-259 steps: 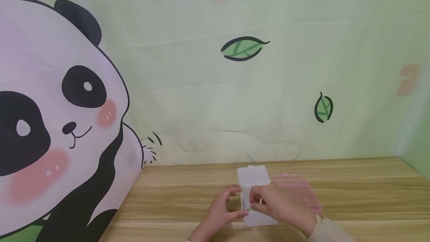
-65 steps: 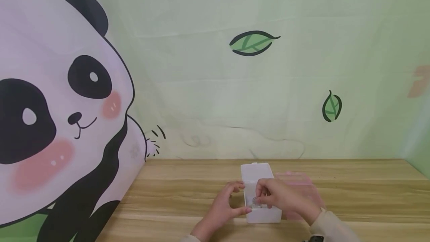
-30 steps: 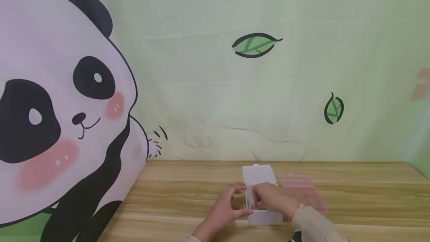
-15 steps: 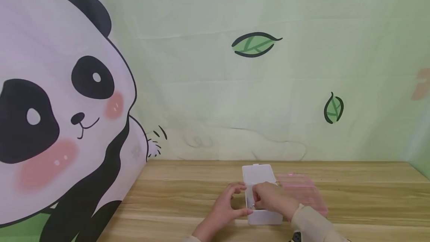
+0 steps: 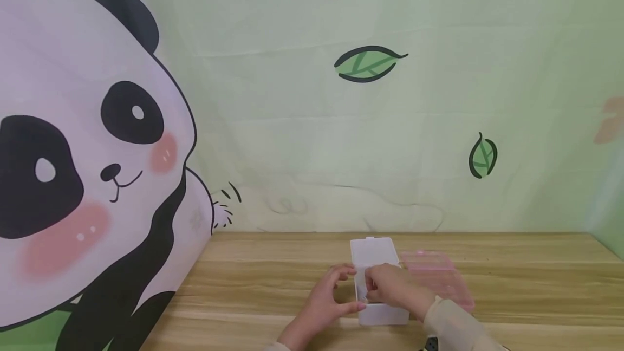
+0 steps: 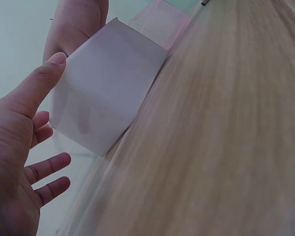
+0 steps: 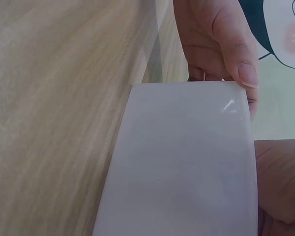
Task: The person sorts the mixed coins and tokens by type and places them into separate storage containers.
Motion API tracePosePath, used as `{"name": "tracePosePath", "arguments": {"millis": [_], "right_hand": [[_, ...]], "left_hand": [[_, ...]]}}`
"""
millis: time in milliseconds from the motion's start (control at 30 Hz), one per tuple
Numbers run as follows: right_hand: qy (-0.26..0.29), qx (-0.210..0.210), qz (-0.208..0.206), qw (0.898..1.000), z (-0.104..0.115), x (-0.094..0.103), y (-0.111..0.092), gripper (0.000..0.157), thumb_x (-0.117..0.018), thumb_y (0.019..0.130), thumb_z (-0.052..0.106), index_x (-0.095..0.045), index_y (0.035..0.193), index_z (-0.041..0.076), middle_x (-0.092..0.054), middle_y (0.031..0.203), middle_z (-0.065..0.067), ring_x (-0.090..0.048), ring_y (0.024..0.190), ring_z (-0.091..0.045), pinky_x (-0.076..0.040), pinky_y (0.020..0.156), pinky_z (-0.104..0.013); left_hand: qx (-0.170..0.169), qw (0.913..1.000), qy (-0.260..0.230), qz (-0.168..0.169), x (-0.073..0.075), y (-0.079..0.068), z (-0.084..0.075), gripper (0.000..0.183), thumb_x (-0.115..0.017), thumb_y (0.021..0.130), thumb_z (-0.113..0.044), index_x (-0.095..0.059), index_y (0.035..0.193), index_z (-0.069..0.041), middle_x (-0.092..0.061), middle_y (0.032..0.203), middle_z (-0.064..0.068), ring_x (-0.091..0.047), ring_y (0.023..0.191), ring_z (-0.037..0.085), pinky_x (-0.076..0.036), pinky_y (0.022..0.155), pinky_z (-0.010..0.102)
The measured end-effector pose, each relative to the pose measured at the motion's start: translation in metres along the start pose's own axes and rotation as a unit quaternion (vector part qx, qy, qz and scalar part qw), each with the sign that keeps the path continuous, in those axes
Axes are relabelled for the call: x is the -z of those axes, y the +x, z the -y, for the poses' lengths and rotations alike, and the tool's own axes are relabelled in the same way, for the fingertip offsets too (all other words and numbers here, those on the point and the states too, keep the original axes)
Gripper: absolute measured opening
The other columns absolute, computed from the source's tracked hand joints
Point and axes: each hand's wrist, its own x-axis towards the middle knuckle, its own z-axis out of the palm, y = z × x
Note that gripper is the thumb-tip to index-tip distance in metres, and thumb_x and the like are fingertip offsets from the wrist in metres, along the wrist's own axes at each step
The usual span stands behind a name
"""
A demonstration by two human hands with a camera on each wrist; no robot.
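A: With the white box (image 5: 382,314) as landmark, what surrounds your work?

B: Beneath the box runs your table (image 5: 526,291), its wood grain passing from left to right. Behind the box hangs a pale green backdrop (image 5: 292,91), faintly creased. A large printed panda (image 5: 97,145) occupies the area left of the box; of two printed leaves (image 5: 368,64), one appears directly above the box, the other above and to its right.

A: And your containers?

B: The box stands upright on the table, its lid (image 5: 374,252) laid back on the box's far side (note the small catch tab on the lid's far edge). Just right of the box lies a pink translucent case (image 5: 441,286); its contents cannot be told. Within the box only a sliver of interior shows, too small to read.

A: How do your hands stand to the box?

B: Your left hand (image 5: 322,305) grips the box's left side: thumb at the near left corner, index finger curved towards the hinge end, the last two fingers spread away from the wall. Your right hand (image 5: 390,286) dips into the box, fingers bent; whether they pinch anything you cannot tell, for the hand hides its own fingertips. Your pale sleeve (image 5: 453,321) lies to the box's right.
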Motion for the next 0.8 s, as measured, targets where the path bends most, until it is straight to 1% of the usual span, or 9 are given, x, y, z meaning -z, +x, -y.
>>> {"name": "tracePosePath", "arguments": {"millis": [200, 333, 533, 667, 800], "right_hand": [[0.013, 0.014, -0.005, 1.000, 0.000, 0.004, -0.004, 0.023, -0.074, 0.078, 0.013, -0.053, 0.069, 0.014, -0.051, 0.062, 0.005, -0.045, 0.057, -0.011, -0.034, 0.052, -0.025], [0.018, 0.025, -0.009, 0.999, 0.000, 0.006, -0.006, 0.022, -0.073, 0.080, 0.014, -0.053, 0.070, 0.014, -0.050, 0.061, 0.006, -0.043, 0.056, -0.009, -0.034, 0.051, -0.023], [0.025, 0.048, -0.017, 0.998, -0.003, 0.010, -0.011, 0.021, -0.072, 0.082, 0.016, -0.054, 0.071, 0.015, -0.050, 0.061, 0.008, -0.042, 0.056, -0.006, -0.034, 0.051, -0.021], [0.042, 0.057, -0.025, 0.997, -0.004, 0.013, -0.013, 0.020, -0.071, 0.083, 0.016, -0.055, 0.072, 0.014, -0.051, 0.062, 0.008, -0.041, 0.056, -0.005, -0.034, 0.051, -0.021], [0.058, 0.062, -0.031, 0.996, -0.004, 0.016, -0.014, 0.019, -0.070, 0.084, 0.015, -0.055, 0.073, 0.014, -0.053, 0.065, 0.007, -0.043, 0.058, -0.004, -0.036, 0.053, -0.020]], "left_hand": [[-0.001, 1.0000, 0.000, 0.001, 0.000, 0.001, 0.000, 0.061, -0.080, 0.076, -0.029, -0.053, 0.129, -0.014, -0.054, 0.136, 0.003, -0.055, 0.115, 0.029, -0.046, 0.094, 0.040], [0.001, 1.0000, 0.002, 0.001, 0.000, 0.000, 0.001, 0.061, -0.080, 0.076, -0.030, -0.053, 0.129, -0.015, -0.053, 0.137, 0.002, -0.055, 0.116, 0.027, -0.046, 0.094, 0.038], [-0.011, 0.9999, 0.008, -0.003, -0.002, 0.002, 0.001, 0.061, -0.080, 0.076, -0.030, -0.053, 0.129, -0.015, -0.053, 0.137, 0.003, -0.056, 0.115, 0.026, -0.047, 0.094, 0.039], [-0.014, 0.9999, 0.005, -0.001, -0.003, 0.001, 0.002, 0.060, -0.080, 0.077, -0.030, -0.053, 0.128, -0.015, -0.053, 0.138, 0.004, -0.055, 0.116, 0.027, -0.047, 0.095, 0.043], [-0.012, 0.9999, 0.008, 0.003, 0.000, 0.000, 0.002, 0.059, -0.079, 0.077, -0.033, -0.053, 0.127, -0.015, -0.052, 0.139, 0.004, -0.054, 0.120, 0.028, -0.046, 0.098, 0.049]]}}
